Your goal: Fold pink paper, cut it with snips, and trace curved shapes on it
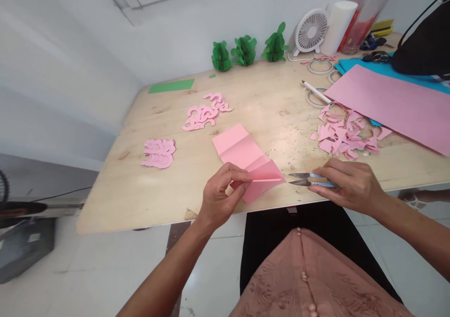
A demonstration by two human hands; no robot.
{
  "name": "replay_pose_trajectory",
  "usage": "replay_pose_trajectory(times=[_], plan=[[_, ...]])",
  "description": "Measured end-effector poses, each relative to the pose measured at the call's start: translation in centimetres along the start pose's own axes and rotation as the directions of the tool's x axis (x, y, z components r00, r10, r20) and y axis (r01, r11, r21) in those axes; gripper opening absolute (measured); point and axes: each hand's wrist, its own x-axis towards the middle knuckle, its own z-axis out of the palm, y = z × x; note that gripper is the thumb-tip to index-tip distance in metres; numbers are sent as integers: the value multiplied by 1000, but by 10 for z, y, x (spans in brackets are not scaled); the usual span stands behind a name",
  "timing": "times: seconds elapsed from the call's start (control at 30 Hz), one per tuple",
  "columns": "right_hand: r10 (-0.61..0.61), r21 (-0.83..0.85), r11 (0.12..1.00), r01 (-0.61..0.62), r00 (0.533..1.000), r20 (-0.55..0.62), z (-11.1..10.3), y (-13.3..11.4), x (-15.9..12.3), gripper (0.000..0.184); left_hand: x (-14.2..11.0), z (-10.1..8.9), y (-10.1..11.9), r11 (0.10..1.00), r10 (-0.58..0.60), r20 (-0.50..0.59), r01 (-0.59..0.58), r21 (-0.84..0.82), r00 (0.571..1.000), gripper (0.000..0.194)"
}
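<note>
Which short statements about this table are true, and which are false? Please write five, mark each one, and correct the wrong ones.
1. The right hand holds the snips with the blades slightly apart. True.
2. The left hand holds a green sheet. False: it pinches the folded pink paper.
3. Three green paper shapes stand near the small fan. True.
4. The white pen lies on the green strip. False: it lies across a tape roll.
5. The loose pink scraps lie to the right of the folded pink paper. True.
</note>
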Motion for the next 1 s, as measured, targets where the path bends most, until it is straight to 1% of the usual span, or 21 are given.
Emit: replay_pose_trajectory(times=[0.1,0.23,0.4,0.53,0.63,0.73,0.87,0.93,1.0], plan=[[-17,3,1000,17,1000,-3,2,3,4,17,-1,-2,-1,994,-68,-21,66,-85,997,7],[-45,37,998,44,998,36,5,2,10,19,1,-5,-5,965,-183,-59,168,-199,981,4],[-68,84,994,63,996,57,10,-3,17,20,6,-4,-9,925,-278,-53,252,-286,959,3],[-74,126,990,65,995,70,12,-9,20,21,10,2,-8,906,-314,-43,286,-312,948,4],[-74,116,991,65,995,69,10,-11,20,21,12,4,-8,882,-340,-27,309,-356,940,5],[-71,94,993,67,996,48,3,-9,18,19,10,2,-9,863,-363,-31,323,-387,931,6],[-46,58,997,47,999,-8,-8,-1,13,18,7,-2,-14,857,-391,-61,339,-388,918,8],[-52,46,998,53,998,-30,-10,0,13,19,6,-3,-15,853,-398,-53,348,-389,916,9],[-74,43,996,75,997,-27,-10,-1,15,20,6,-3,-15,852,-393,-34,350,-389,919,8]])
